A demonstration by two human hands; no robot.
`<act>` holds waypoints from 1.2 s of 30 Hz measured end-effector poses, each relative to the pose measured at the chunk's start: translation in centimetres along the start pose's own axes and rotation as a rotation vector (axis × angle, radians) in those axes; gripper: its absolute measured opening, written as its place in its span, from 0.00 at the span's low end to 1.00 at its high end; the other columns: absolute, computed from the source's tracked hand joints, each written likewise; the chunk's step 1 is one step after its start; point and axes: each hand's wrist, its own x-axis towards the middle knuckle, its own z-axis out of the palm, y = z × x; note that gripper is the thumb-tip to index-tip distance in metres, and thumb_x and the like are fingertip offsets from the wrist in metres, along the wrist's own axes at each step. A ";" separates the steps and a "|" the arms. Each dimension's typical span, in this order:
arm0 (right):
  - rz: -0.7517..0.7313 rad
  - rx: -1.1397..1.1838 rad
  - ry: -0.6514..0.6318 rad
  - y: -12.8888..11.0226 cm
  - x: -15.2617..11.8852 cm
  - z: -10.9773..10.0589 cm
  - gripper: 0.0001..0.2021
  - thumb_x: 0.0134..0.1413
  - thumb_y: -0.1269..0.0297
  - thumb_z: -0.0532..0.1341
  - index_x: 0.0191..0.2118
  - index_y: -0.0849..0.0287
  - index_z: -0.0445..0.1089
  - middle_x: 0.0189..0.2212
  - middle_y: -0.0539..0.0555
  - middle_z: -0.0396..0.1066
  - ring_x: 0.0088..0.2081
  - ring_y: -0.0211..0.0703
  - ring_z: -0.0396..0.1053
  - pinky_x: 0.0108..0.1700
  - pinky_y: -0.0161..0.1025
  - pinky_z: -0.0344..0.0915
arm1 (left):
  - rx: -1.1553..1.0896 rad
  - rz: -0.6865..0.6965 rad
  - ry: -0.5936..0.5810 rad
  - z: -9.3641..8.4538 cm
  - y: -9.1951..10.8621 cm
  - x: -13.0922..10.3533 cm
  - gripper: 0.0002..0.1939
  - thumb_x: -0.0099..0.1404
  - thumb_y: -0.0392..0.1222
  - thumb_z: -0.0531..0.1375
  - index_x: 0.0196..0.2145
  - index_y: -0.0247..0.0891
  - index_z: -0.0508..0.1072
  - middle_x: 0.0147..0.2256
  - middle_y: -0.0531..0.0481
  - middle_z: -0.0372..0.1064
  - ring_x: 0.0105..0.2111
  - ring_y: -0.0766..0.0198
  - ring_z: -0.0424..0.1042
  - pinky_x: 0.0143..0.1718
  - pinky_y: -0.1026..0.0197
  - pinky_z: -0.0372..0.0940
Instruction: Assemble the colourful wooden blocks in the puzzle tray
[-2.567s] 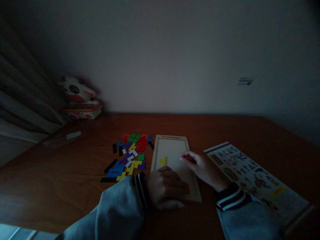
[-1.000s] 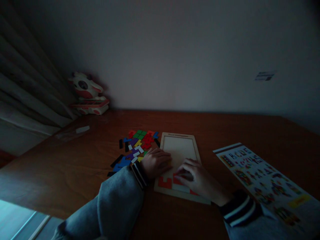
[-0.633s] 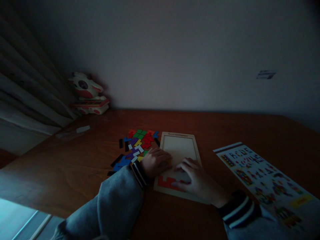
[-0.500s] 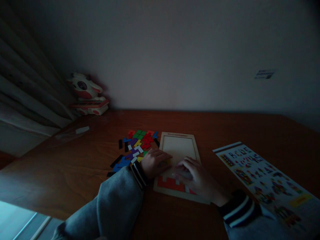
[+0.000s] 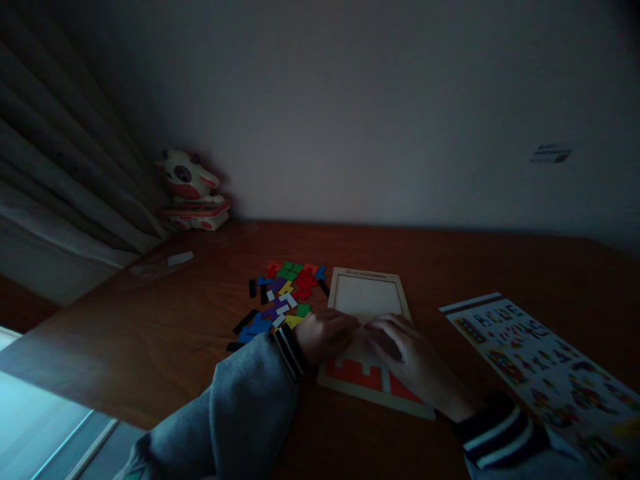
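Note:
A light wooden puzzle tray (image 5: pixel 406 298) lies on the table, its upper part bare. Red pieces (image 5: pixel 356 373) and a white one fill part of its near end. My left hand (image 5: pixel 329 333) rests over the tray's left edge with fingers curled; whatever it holds is hidden. From the right, my right hand (image 5: pixel 407 353) reaches over the tray, fingers bent and fingertips close to the left ones; anything between them is too small to make out. Left of the tray lie loose coloured pieces (image 5: pixel 289 270) in green, red, blue, yellow, purple, white and black.
A printed pattern sheet (image 5: pixel 537 367) lies at the right. A cow-shaped toy (image 5: pixel 193 193) stands at the back left of the wooden table (image 5: pixel 200 300), near a curtain (image 5: pixel 65 173). A small white strip (image 5: pixel 181 258) lies in front of the toy.
The view has shifted, so the scene sits further right. My left hand has moved right over the tray, its fingertips now meeting those of my right hand. The yellow piece by my left fingers no longer shows.

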 end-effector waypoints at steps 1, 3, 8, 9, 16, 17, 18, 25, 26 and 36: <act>-0.001 0.003 0.001 0.1 0.0 0.0 0.09 0.63 0.65 0.57 0.47 0.53 0.69 0.45 0.56 0.72 0.48 0.48 0.70 0.51 0.47 0.68 | -0.007 0.013 -0.003 0.1 0.1 0.0 0.13 0.69 0.41 0.57 0.49 0.35 0.73 0.43 0.43 0.77 0.43 0.60 0.77 0.45 0.60 0.72; -0.008 0.011 0.001 0.5 0.0 0.1 0.11 0.61 0.66 0.58 0.49 0.52 0.69 0.47 0.56 0.72 0.49 0.48 0.70 0.53 0.48 0.68 | -0.020 0.017 -0.006 0.2 0.1 0.0 0.13 0.69 0.38 0.56 0.49 0.34 0.72 0.45 0.42 0.76 0.43 0.60 0.77 0.45 0.60 0.72; -0.018 0.014 0.002 1.0 -0.2 0.4 0.13 0.59 0.68 0.59 0.50 0.52 0.69 0.48 0.56 0.72 0.50 0.49 0.70 0.53 0.49 0.68 | -0.126 0.003 -0.013 0.5 0.2 0.0 0.14 0.70 0.39 0.56 0.51 0.34 0.71 0.46 0.40 0.75 0.44 0.61 0.77 0.47 0.61 0.72; -0.012 0.014 0.004 1.0 -0.2 0.4 0.12 0.59 0.68 0.59 0.49 0.52 0.69 0.47 0.56 0.72 0.49 0.49 0.70 0.53 0.49 0.68 | -0.159 0.001 -0.007 0.5 0.4 0.1 0.14 0.70 0.40 0.55 0.51 0.34 0.71 0.46 0.40 0.75 0.44 0.61 0.76 0.47 0.61 0.72; -0.011 -0.011 0.031 0.8 0.1 0.4 0.06 0.60 0.68 0.57 0.41 0.53 0.71 0.40 0.56 0.73 0.42 0.48 0.73 0.46 0.45 0.71 | -0.343 -0.051 0.038 0.2 1.5 0.4 0.14 0.71 0.44 0.57 0.49 0.34 0.72 0.44 0.42 0.75 0.42 0.63 0.76 0.45 0.64 0.72; -0.018 -0.016 0.028 0.8 0.2 0.3 0.07 0.60 0.68 0.57 0.40 0.53 0.71 0.39 0.56 0.73 0.42 0.47 0.73 0.45 0.44 0.71 | -0.349 -0.051 0.035 0.1 1.5 0.4 0.13 0.71 0.44 0.57 0.48 0.33 0.73 0.44 0.42 0.75 0.42 0.62 0.76 0.45 0.64 0.72; -0.027 -0.021 0.025 0.7 0.2 0.3 0.07 0.59 0.69 0.57 0.39 0.53 0.71 0.39 0.55 0.72 0.41 0.46 0.73 0.44 0.43 0.71 | -0.345 -0.050 0.027 0.1 1.6 0.4 0.13 0.71 0.43 0.57 0.48 0.33 0.73 0.43 0.42 0.75 0.42 0.62 0.76 0.45 0.63 0.72; 0.068 0.043 0.071 0.6 0.2 -0.2 0.06 0.62 0.60 0.57 0.37 0.54 0.70 0.37 0.54 0.74 0.38 0.45 0.74 0.41 0.41 0.71 | -0.034 -0.083 0.118 -0.9 0.7 0.6 0.13 0.70 0.44 0.57 0.49 0.38 0.72 0.47 0.43 0.74 0.48 0.59 0.73 0.52 0.55 0.69; 0.107 0.059 0.083 0.8 0.2 -0.2 0.07 0.63 0.57 0.57 0.38 0.53 0.69 0.37 0.54 0.75 0.38 0.45 0.75 0.40 0.41 0.72 | 0.044 -0.127 0.149 -1.2 0.0 0.6 0.12 0.70 0.43 0.56 0.49 0.39 0.72 0.49 0.43 0.73 0.48 0.58 0.73 0.53 0.53 0.68; 0.188 0.098 0.101 1.9 0.0 0.1 0.12 0.62 0.51 0.57 0.40 0.52 0.70 0.39 0.54 0.78 0.41 0.46 0.77 0.43 0.40 0.73 | 0.348 -0.523 -0.068 -3.2 -7.1 -0.7 0.22 0.71 0.46 0.54 0.60 0.36 0.66 0.62 0.40 0.61 0.63 0.47 0.59 0.63 0.38 0.54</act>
